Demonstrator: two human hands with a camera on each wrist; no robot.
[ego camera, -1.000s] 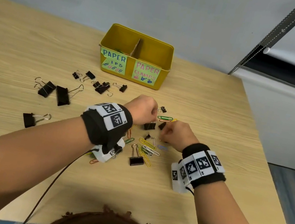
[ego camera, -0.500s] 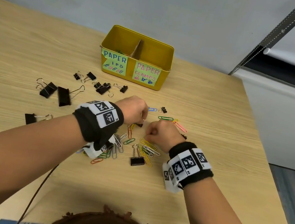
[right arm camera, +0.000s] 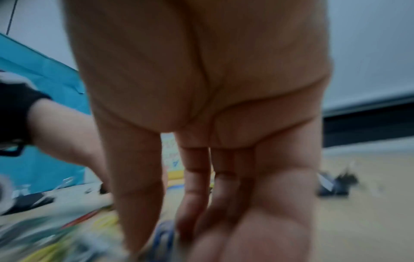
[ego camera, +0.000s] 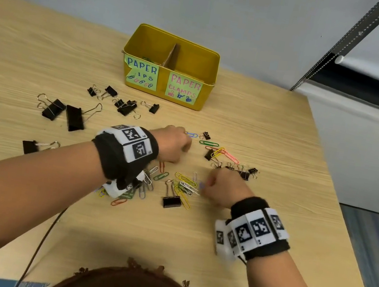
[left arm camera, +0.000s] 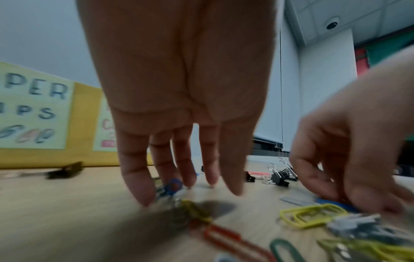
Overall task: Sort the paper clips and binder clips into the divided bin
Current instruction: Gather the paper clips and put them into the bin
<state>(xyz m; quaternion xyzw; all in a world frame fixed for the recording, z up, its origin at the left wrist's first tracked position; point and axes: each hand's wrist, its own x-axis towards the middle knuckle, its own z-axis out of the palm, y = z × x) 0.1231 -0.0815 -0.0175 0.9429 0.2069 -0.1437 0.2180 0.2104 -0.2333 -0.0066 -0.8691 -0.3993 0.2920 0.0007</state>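
While both forearms reach over the wooden table (ego camera: 285,140), the right hand (ego camera: 223,187) hangs nearest, fingertips (right arm camera: 143,235) down on a blue paper clip (right arm camera: 164,234) at the edge of a heap of coloured paper clips (ego camera: 184,183) — whether it pinches the clip is too blurred to tell. A black binder clip (ego camera: 171,202) lies in that heap. Just beyond, the left hand (ego camera: 173,144) points its fingers (left arm camera: 136,186) straight down, spread, with another blue clip (left arm camera: 171,186) touching them; I cannot tell if it is gripped. Farther off lie scattered binder clips (ego camera: 126,107) — and at the far side the yellow divided bin (ego camera: 209,81), labelled PAPER CLAMPS on its right half
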